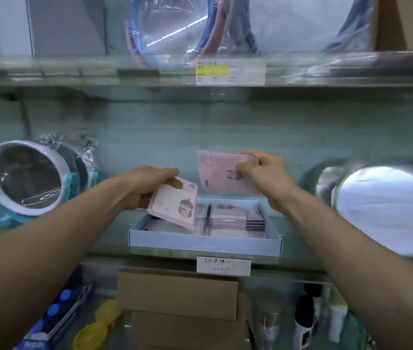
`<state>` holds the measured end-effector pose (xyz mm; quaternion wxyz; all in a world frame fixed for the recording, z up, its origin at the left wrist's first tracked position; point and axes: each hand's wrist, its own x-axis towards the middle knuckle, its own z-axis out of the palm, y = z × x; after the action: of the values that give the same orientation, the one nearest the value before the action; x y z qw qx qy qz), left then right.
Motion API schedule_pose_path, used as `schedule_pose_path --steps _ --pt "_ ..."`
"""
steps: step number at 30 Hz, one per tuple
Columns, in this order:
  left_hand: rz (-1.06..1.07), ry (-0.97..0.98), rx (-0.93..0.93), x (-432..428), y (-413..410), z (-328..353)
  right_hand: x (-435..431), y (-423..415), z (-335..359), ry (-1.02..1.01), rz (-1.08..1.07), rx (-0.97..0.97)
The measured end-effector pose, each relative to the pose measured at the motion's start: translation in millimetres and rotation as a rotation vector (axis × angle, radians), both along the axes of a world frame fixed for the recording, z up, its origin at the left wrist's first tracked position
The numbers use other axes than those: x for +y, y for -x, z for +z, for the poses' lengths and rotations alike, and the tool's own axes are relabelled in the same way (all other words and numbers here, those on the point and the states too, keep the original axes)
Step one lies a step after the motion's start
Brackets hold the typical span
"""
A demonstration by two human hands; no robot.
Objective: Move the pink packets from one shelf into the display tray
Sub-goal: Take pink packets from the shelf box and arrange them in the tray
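Observation:
A pale blue display tray (205, 242) sits on the middle shelf, with several pink packets (235, 218) lying in its right half. My left hand (147, 185) grips a pink packet with a cartoon girl (175, 205), tilted over the tray's left side. My right hand (263, 175) holds a stack of pink packets (222, 175) upright above the tray's back edge.
Round mirrors in plastic wrap stand left (28, 175) and right (387, 208) of the tray. A shelf edge with a price label (229, 72) runs above. Cardboard boxes (177, 294), yellow cases (99, 324) and bottles (305, 319) fill the shelf below.

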<state>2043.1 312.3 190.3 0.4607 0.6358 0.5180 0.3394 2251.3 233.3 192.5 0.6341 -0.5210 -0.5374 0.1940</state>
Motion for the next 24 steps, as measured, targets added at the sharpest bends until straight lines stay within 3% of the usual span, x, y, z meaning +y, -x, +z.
schedule_pose_path --steps 5,12,18,24 --pt "-0.135 0.131 -0.137 8 -11 -5 5 14 -8 0.005 0.181 -0.125" --pt "-0.172 0.133 -0.270 16 -9 -7 8 7 -15 0.231 0.116 -0.252" --pt "-0.154 0.091 -0.260 26 0 0 21 12 -10 0.200 0.147 -0.022" --pt "-0.112 0.027 -0.167 27 7 -6 28 14 -14 0.199 0.124 -0.048"
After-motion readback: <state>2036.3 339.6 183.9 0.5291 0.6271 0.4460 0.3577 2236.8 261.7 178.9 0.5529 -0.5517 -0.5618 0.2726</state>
